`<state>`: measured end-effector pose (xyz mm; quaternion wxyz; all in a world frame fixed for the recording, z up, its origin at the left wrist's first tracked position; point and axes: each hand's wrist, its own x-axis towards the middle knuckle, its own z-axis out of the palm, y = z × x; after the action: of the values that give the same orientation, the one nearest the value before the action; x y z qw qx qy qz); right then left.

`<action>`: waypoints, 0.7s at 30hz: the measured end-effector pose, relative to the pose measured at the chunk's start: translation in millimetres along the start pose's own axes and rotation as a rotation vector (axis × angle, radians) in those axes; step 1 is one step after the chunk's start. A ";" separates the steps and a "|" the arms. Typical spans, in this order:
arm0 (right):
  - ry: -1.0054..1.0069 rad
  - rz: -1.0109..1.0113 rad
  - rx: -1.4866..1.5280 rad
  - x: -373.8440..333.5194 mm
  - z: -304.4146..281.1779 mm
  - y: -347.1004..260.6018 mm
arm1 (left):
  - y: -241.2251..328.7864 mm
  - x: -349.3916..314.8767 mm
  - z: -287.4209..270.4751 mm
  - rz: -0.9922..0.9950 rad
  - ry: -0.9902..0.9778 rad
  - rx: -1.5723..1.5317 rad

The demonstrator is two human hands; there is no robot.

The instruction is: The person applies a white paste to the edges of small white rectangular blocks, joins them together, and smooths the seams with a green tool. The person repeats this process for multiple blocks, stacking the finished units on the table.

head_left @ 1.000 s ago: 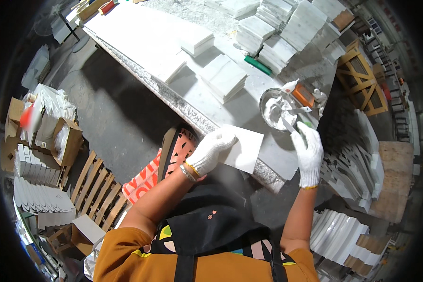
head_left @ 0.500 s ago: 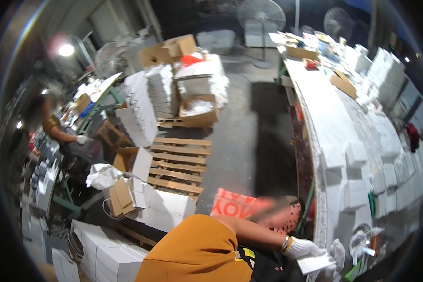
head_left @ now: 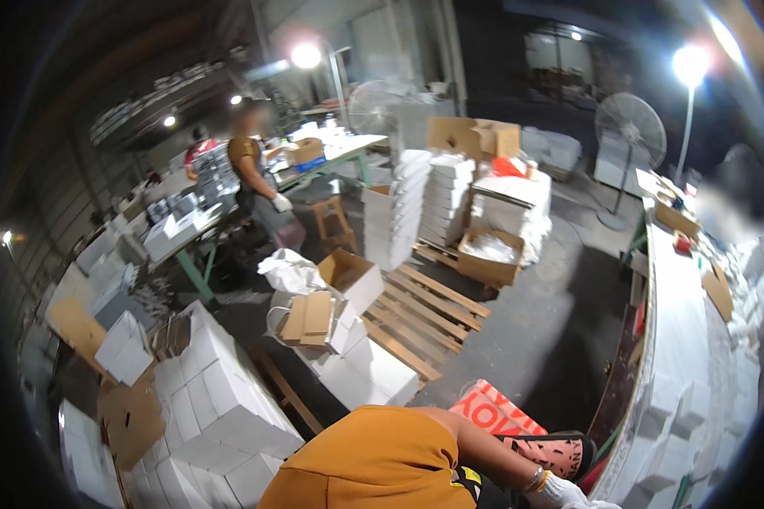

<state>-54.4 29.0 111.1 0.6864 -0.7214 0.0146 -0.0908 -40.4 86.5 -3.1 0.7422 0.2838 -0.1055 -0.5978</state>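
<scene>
White-gloved left hand point(head_left: 562, 490) near left edge of long white table point(head_left: 677, 310), can't tell opening or grip; right hand's out of view.

Floor point(head_left: 560, 254) lies open left of the long table point(head_left: 675, 297); white stacks point(head_left: 664, 405) obstruct its near end.

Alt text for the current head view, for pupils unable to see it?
The wearer's white-gloved left hand, partly out of frame, is near a long white table. To its left are a wooden pallet, stacked white boxes and a co-worker standing by a green-legged table.
</scene>
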 end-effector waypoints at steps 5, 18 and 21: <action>-0.094 0.006 0.029 12.3 17.4 -5.6 | 19.5 -15.6 -3.3 0.111 0.113 0.091; -0.056 0.093 0.033 26.1 10.2 -2.5 | 39.8 -15.7 -8.2 0.164 0.148 0.165; 0.008 0.119 0.020 25.3 5.6 -2.3 | 41.2 -21.6 -7.5 0.173 0.136 0.182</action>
<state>-29.0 31.0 116.0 0.6978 -0.7119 0.0593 -0.0527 -8.3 114.3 17.2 0.7676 0.3796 -0.1327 -0.4991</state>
